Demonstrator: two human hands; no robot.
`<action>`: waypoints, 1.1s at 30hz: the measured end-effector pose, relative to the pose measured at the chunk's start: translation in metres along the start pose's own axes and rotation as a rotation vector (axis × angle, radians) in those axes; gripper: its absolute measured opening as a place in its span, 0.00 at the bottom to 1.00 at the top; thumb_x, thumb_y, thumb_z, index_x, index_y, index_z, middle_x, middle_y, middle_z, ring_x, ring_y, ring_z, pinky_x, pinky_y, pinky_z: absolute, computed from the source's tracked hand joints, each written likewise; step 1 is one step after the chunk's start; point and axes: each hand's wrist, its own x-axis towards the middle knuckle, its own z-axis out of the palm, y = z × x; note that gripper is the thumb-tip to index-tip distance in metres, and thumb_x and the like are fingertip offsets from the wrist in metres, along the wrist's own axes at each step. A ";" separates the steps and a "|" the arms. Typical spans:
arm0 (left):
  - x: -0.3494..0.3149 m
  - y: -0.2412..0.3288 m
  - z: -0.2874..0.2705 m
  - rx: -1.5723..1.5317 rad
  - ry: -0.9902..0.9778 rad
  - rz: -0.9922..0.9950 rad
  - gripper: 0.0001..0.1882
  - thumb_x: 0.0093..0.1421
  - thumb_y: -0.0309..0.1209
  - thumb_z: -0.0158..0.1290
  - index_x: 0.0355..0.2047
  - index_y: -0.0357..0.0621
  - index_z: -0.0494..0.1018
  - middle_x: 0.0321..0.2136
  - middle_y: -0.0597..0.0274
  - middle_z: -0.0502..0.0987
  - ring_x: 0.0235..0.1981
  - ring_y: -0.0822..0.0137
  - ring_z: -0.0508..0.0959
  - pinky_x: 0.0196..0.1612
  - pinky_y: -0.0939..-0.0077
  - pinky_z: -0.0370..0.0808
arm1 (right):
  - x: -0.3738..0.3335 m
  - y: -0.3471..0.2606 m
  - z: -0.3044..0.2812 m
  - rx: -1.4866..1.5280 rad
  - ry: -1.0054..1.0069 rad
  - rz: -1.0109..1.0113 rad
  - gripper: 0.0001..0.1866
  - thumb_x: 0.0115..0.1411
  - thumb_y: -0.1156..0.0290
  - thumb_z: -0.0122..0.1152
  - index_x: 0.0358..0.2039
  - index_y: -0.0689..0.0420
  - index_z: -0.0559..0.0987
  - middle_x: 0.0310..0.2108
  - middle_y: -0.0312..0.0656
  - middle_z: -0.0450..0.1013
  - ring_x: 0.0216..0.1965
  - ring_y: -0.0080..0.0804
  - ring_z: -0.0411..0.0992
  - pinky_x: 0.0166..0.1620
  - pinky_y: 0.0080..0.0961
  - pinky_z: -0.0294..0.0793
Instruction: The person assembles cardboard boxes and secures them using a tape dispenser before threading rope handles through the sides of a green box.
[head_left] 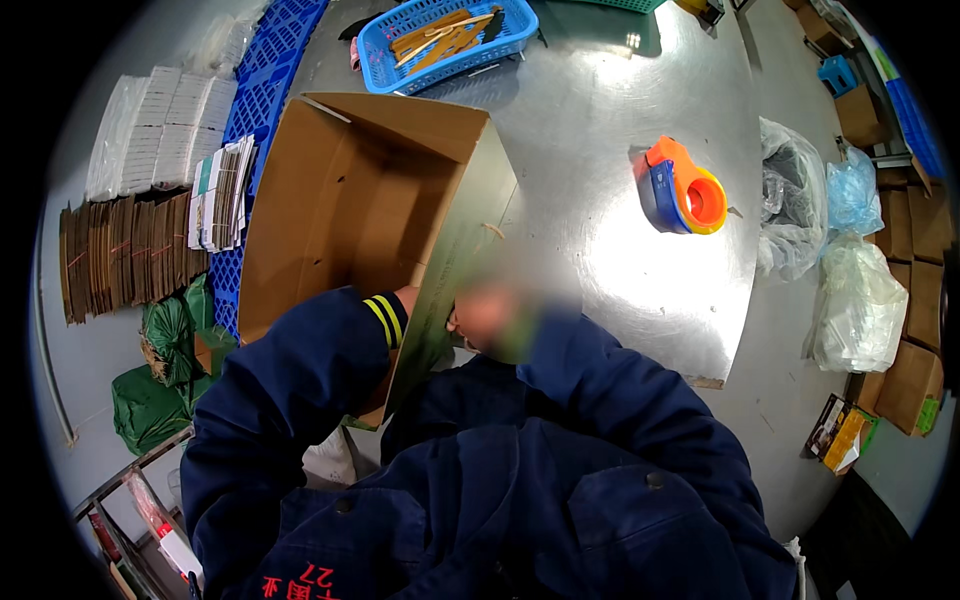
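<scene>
A large cardboard box (340, 190), brown inside and grey-green on its outer wall, lies with its open side toward me at the left of the metal table. My left arm reaches into it, and only a small part of my left hand (409, 297) shows beside the near wall; the fingers are hidden. On the outer face of that same wall is my right hand (478, 318), largely blurred, so its grip cannot be made out. A short pale cord (494, 231) sticks out of the outer wall just above my right hand.
An orange and blue tape dispenser (686, 190) stands on the metal table (590, 130). Behind the box is a blue basket (450, 68) with brown flat pieces. Stacked flattened cartons (130, 250) sit at the left. Plastic bags (858, 305) and cartons line the right side.
</scene>
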 end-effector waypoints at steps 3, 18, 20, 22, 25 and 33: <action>-0.007 -0.002 -0.003 0.005 0.001 -0.032 0.16 0.49 0.43 0.48 0.34 0.49 0.74 0.29 0.54 0.76 0.32 0.54 0.76 0.35 0.66 0.73 | -0.017 -0.015 -0.007 -0.095 -0.141 0.030 0.11 0.58 0.69 0.46 0.31 0.65 0.72 0.25 0.46 0.71 0.27 0.32 0.71 0.28 0.26 0.72; 0.019 -0.020 0.019 0.048 0.062 -0.067 0.19 0.51 0.46 0.45 0.29 0.44 0.75 0.26 0.53 0.76 0.31 0.57 0.77 0.33 0.67 0.73 | -0.042 -0.033 0.017 -1.249 0.161 -0.795 0.06 0.52 0.70 0.53 0.27 0.60 0.72 0.25 0.47 0.69 0.30 0.47 0.67 0.33 0.37 0.67; 0.017 -0.018 0.015 0.024 0.066 -0.042 0.19 0.52 0.46 0.45 0.29 0.43 0.75 0.25 0.53 0.76 0.31 0.58 0.77 0.32 0.67 0.73 | -0.043 -0.031 0.020 -1.229 0.163 -0.738 0.06 0.52 0.70 0.53 0.27 0.60 0.72 0.23 0.47 0.68 0.29 0.48 0.66 0.32 0.37 0.67; 0.017 -0.018 0.015 0.011 0.065 -0.021 0.19 0.52 0.46 0.44 0.29 0.42 0.74 0.25 0.53 0.76 0.30 0.59 0.77 0.32 0.67 0.73 | -0.043 -0.031 0.022 -1.237 0.170 -0.714 0.06 0.52 0.70 0.53 0.27 0.60 0.72 0.23 0.48 0.68 0.29 0.49 0.67 0.32 0.37 0.67; 0.019 -0.022 0.015 -0.021 0.074 0.010 0.20 0.53 0.45 0.44 0.29 0.41 0.74 0.25 0.52 0.76 0.30 0.60 0.77 0.31 0.68 0.73 | -0.043 -0.032 0.024 -1.218 0.178 -0.668 0.07 0.52 0.70 0.53 0.28 0.61 0.73 0.23 0.49 0.70 0.30 0.49 0.68 0.32 0.35 0.68; 0.000 -0.018 -0.058 -0.719 0.234 0.121 0.17 0.58 0.40 0.42 0.35 0.39 0.72 0.24 0.55 0.76 0.27 0.68 0.77 0.27 0.75 0.72 | -0.029 -0.001 0.003 -0.561 0.250 -0.497 0.11 0.55 0.66 0.53 0.31 0.59 0.77 0.24 0.43 0.74 0.27 0.27 0.71 0.35 0.24 0.70</action>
